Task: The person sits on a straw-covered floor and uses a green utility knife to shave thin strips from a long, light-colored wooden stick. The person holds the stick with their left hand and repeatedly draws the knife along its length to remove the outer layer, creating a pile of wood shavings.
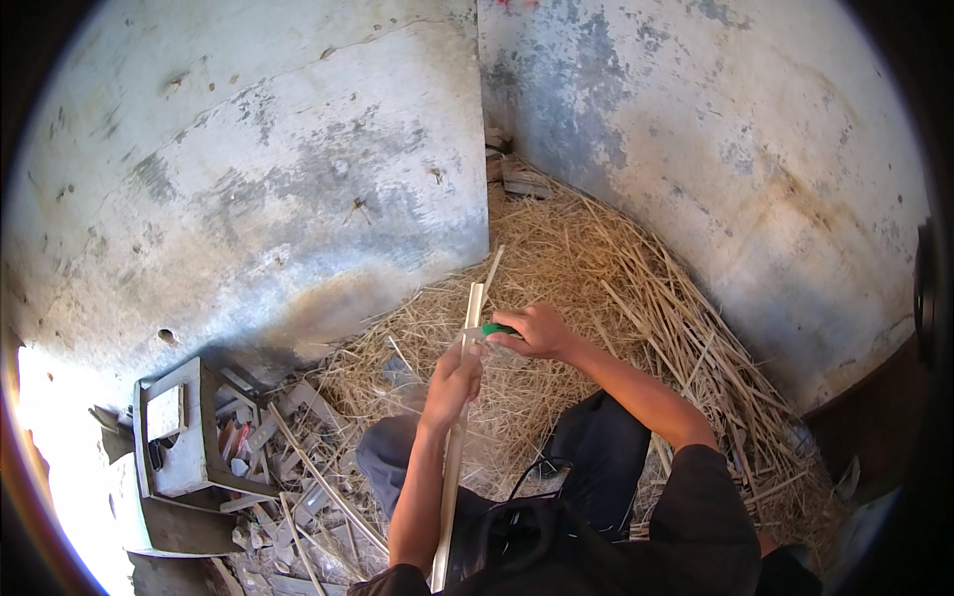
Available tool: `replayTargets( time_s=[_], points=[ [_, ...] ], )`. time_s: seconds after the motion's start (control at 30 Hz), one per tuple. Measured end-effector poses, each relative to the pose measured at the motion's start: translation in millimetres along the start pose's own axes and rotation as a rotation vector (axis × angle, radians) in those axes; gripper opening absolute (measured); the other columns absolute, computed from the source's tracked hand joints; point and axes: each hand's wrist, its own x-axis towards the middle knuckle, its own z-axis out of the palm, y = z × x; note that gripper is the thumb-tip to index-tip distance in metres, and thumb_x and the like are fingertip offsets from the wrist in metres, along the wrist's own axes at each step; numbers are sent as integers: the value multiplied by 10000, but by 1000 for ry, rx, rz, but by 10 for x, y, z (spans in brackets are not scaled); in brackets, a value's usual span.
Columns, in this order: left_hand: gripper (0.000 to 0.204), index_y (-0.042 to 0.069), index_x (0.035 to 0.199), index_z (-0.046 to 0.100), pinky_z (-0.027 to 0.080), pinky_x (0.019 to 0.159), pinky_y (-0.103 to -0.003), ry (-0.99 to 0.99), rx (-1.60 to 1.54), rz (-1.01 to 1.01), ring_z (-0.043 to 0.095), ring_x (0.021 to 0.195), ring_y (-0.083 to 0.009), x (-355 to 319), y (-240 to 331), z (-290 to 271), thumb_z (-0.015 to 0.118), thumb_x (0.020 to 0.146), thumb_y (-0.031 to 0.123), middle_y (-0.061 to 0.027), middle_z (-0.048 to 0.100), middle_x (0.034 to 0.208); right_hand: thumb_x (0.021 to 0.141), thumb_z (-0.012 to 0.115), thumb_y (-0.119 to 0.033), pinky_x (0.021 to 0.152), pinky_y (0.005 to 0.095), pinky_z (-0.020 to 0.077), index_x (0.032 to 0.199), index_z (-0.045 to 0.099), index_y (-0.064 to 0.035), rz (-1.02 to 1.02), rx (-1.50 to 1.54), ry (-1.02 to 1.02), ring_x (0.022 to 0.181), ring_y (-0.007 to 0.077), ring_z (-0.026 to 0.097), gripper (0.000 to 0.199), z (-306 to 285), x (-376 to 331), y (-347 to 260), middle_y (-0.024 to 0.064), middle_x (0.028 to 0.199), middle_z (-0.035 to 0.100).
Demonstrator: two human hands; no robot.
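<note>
A long pale split strip, like bamboo or wood [475, 300], runs from my lap up and away over the straw. My left hand [453, 385] is closed around it, below its far end. My right hand [540, 332] is closed on the green handle of a knife [498, 329]. The short blade lies across the strip, just above my left fingers and touching or very near it. How deep the edge sits in the strip cannot be made out.
Loose straw and thin split sticks [686, 328] cover the floor ahead and to the right. At the left stands a worn wooden box [189, 437] among wood scraps and long sticks [328, 487]. Two stained walls [298, 179] meet ahead. My bent knees [601, 447] flank the strip.
</note>
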Motion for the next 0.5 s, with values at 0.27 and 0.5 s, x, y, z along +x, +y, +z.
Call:
replayTargets(
  time_s=[0.27,0.5],
  points=[
    [253,76,1065,569,303,446,-244,55,36,-28,386,502,-38,-10,-51,-1,527,1158,306,69,446,664,1072,598,-578,453,397,465,1001,722,-135,-66,-90,84,468,248,632,466,33,11,17,61,570,610],
    [336,107,990,562,310,469,-244,-51,-30,-146,404,522,-51,-337,-83,63,529,1161,394,54,458,705,1103,515,-604,429,327,394,1014,739,-121,556,-75,222,446,150,512,540,-219,-84,856,7,576,568]
  ],
)
